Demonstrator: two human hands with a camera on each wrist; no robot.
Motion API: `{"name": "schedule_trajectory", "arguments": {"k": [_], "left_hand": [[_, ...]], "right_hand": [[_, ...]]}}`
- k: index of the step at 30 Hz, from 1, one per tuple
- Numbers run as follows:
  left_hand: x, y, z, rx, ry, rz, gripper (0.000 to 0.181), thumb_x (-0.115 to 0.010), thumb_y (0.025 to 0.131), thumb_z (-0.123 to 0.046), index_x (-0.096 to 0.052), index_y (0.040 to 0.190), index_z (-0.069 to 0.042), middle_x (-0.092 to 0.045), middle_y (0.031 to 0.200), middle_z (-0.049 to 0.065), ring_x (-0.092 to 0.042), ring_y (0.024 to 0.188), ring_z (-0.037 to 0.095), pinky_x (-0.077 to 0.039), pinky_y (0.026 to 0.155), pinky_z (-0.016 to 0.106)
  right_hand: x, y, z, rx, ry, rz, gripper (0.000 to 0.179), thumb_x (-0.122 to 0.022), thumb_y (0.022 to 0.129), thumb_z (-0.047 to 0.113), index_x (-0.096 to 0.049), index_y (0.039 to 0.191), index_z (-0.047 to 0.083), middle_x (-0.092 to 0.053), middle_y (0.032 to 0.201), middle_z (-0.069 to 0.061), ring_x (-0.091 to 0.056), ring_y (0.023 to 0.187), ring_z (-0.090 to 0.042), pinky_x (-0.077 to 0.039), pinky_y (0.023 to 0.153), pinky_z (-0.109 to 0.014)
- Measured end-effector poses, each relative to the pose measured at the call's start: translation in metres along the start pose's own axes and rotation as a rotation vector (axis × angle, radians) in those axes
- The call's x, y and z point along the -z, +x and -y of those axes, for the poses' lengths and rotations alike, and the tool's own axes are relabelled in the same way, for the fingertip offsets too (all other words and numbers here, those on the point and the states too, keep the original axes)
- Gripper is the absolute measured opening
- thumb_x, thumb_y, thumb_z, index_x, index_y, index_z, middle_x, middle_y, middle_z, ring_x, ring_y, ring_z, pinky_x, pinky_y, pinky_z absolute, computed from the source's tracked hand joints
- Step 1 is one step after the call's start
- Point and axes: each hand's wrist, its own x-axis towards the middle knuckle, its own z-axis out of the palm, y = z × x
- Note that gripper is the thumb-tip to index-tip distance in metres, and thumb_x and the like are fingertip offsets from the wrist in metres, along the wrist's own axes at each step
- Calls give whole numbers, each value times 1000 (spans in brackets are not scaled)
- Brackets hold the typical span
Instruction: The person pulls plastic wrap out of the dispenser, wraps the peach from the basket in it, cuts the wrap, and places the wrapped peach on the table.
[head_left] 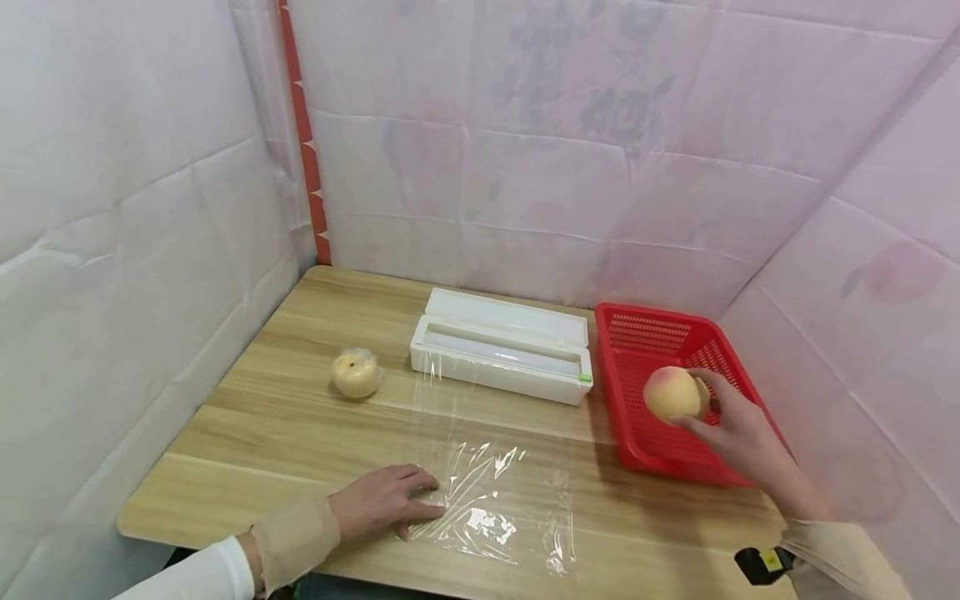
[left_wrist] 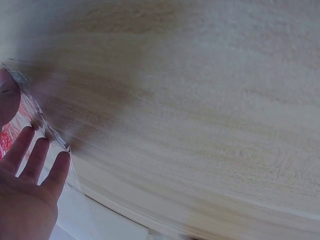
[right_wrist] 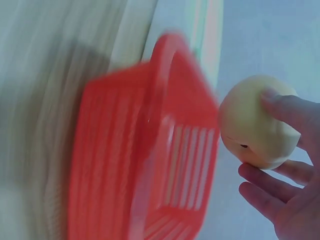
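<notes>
My right hand (head_left: 738, 429) grips a yellow peach (head_left: 670, 393) with a pink blush, holding it over the red basket. In the right wrist view, thumb and fingers press opposite sides of the peach (right_wrist: 257, 120), whose dark stem hollow shows. A sheet of clear cling film (head_left: 495, 500) stretches over the table from the white dispenser box (head_left: 498, 379). At the film's left edge rests my left hand (head_left: 382, 500); its fingers (left_wrist: 35, 160) are fairly straight and touch the edge in the left wrist view.
The red slotted basket (head_left: 626, 454) stands at the right of the wooden table (head_left: 247, 442). A second peach (head_left: 356, 373), apparently wrapped in film, sits left of the box. The box lid (head_left: 510, 317) is raised behind the film roll. Pale sheets hang around the table.
</notes>
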Motion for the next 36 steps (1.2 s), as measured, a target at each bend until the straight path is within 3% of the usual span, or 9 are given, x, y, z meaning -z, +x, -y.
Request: {"name": "schedule_trajectory", "arguments": {"k": [7, 11, 16, 20, 25, 36], "left_hand": [[3, 1, 1, -15, 9, 9, 60, -62, 68, -54, -68, 124, -33, -64, 123, 2, -61, 110, 17, -54, 90, 28], [4, 2, 0, -12, 20, 17, 60, -61, 70, -55, -67, 126, -33, -64, 124, 3, -61, 110, 17, -54, 91, 28], [2, 0, -1, -11, 23, 21, 60, -61, 71, -55, -67, 127, -33, -64, 125, 4, -61, 110, 19, -55, 90, 28], [3, 0, 0, -28, 23, 0, 60, -62, 70, -55, -68, 125, -32, -64, 123, 4, -62, 109, 18, -55, 89, 28], [4, -1, 0, -20, 22, -9, 59, -62, 70, -54, -69, 125, -32, -64, 124, 4, -61, 110, 18, -55, 91, 29], [0, -2, -1, -12, 20, 4, 60, -61, 70, -55, -68, 125, -33, -63, 125, 3, -61, 111, 18, -54, 92, 28]], "right_hand": [[-22, 0, 63, 192, 17, -29, 76, -90, 68, 12, -52, 132, 3, -65, 115, -9, -65, 90, -19, -57, 73, -23], [-44, -3, 96, 266, 84, 43, 74, -89, 71, 15, -52, 134, 3, -66, 121, -10, -69, 95, -20, -60, 75, -33], [-75, -10, 125, 294, 162, 142, 71, -87, 73, 21, -53, 134, 8, -65, 126, -6, -69, 99, -18, -59, 77, -31], [-95, -12, 138, 330, 138, 159, 67, -87, 73, 24, -56, 130, 9, -65, 124, -1, -63, 94, -10, -56, 75, -30], [-119, -9, 143, 332, 110, 195, 67, -88, 70, 26, -57, 128, 13, -65, 120, 1, -63, 92, -10, -54, 73, -28], [-155, -4, 147, 278, 87, 319, 67, -86, 70, 25, -58, 130, 14, -66, 124, -4, -67, 104, -22, -58, 81, -39]]}}
